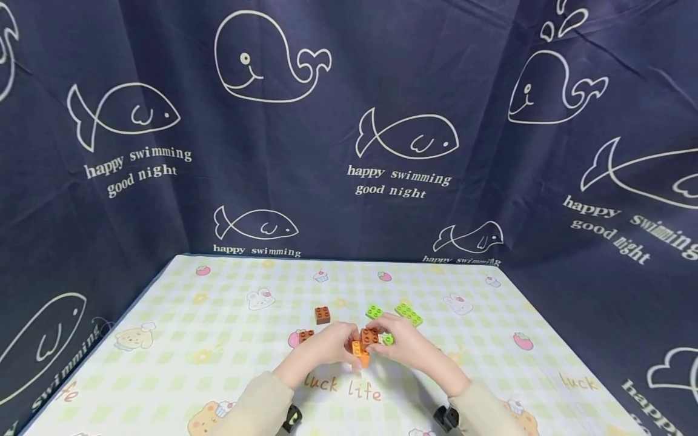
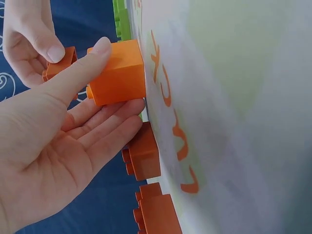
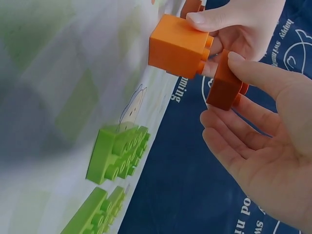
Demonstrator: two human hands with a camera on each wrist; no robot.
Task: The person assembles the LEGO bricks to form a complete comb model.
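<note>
My left hand (image 1: 332,340) pinches an orange toy building brick (image 2: 119,75) between thumb and fingers. Low over the table or touching it, the brick shows its studs turned toward the other hand in the wrist views. In my right hand (image 1: 405,340) is a reddish-brown building brick (image 3: 224,80), gripped by the thumb and fingertips. Its underside faces the orange brick's studs, and a small gap separates the two in the right wrist view. Behind the right hand, a small green piece (image 1: 388,339) is partly covered.
Two brown bricks, one farther back (image 1: 322,315) and a nearer one (image 1: 306,335), lie left of the hands. Green studded bricks, a small one (image 1: 374,312) and a longer one (image 1: 409,314), lie behind the right hand. A checked cloth (image 1: 229,345) covers the table; dark curtains (image 1: 327,151) hang behind.
</note>
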